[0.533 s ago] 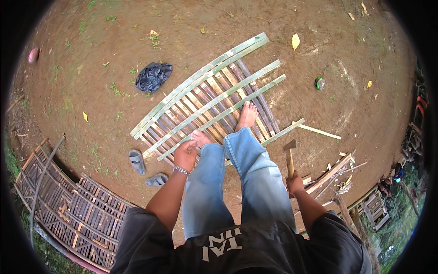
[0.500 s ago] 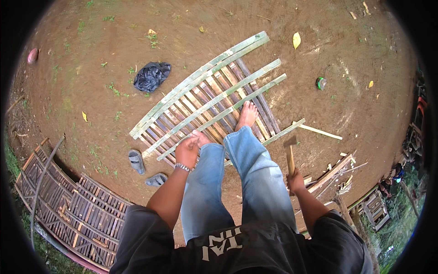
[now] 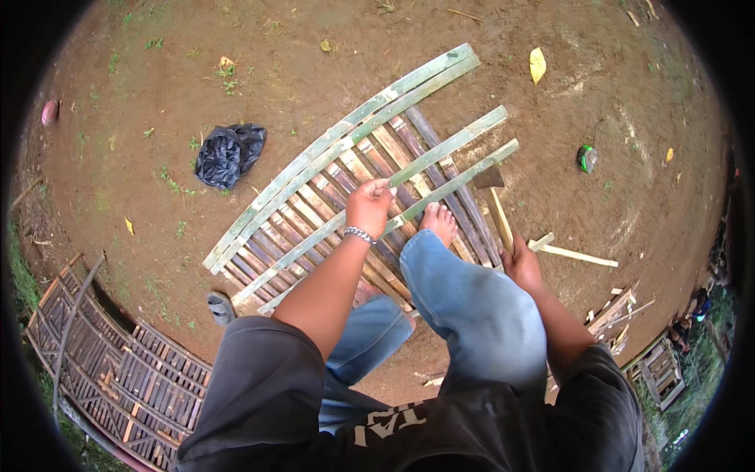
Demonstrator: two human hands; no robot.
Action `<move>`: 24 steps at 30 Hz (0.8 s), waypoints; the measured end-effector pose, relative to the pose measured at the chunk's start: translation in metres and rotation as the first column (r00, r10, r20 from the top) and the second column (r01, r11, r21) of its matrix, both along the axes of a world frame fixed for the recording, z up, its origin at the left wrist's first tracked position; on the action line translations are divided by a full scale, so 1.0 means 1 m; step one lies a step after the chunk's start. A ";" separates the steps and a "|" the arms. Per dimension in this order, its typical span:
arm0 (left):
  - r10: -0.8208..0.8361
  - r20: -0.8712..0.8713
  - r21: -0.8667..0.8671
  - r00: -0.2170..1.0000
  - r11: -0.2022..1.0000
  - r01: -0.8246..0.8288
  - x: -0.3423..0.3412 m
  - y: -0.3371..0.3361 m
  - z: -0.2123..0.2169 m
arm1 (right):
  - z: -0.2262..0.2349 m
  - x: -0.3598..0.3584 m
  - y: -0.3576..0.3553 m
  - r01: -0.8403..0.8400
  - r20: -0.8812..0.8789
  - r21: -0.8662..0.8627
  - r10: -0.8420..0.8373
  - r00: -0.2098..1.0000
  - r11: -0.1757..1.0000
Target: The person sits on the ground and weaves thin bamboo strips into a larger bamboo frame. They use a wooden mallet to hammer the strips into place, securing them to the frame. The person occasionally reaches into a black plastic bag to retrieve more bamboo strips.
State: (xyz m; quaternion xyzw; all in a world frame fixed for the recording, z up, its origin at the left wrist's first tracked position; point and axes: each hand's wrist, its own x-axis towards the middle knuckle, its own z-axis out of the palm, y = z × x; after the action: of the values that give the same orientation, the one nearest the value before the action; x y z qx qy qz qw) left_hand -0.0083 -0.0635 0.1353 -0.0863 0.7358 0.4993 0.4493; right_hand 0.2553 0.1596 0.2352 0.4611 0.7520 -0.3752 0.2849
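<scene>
As seen from above, outdoors, on brown dirt (image 3: 197,86) with sparse grass tufts (image 3: 155,42): slatted bamboo panel (image 3: 358,165), lying flat at centre, crossed by pale green strips (image 3: 448,149); bare foot (image 3: 440,225) on near side. Left hand (image 3: 370,208): fingers drawn narrow at one strip, hold on anything impossible to tell. Right hand (image 3: 524,267): closed round wooden-handled hatchet (image 3: 500,218), near panel's right edge. Around: black plastic bag (image 3: 228,155), grey sandal (image 3: 221,307), yellow leaf (image 3: 538,65); slatted bamboo frame (image 3: 134,385), lower left; wood scraps (image 3: 610,316), lower right.
</scene>
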 end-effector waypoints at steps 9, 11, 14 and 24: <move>-0.039 0.092 0.126 0.995 0.992 0.027 0.021 0.008 -0.089 | -0.097 -0.056 0.000 0.053 -0.188 0.004 -0.052 0.981 0.999; -0.013 0.081 0.145 0.997 0.989 0.001 0.026 0.007 -0.096 | -0.098 -0.065 -0.007 0.126 -0.162 -0.071 -0.136 0.977 0.990; 0.009 0.087 0.160 0.996 0.987 -0.023 0.028 0.007 -0.108 | -0.102 -0.068 -0.012 0.129 -0.188 -0.127 -0.151 0.970 0.984; -0.300 -0.703 -0.070 0.645 0.932 0.356 0.016 0.028 -0.113 | -0.102 -0.047 -0.015 0.069 -0.220 -0.176 -0.107 0.970 0.982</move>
State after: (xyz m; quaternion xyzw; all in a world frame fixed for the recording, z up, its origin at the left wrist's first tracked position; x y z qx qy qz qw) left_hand 0.0075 -0.0351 0.0228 0.2618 0.8347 0.4313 0.2205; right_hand 0.2085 0.1443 0.1327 0.4222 0.7243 -0.4998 0.2172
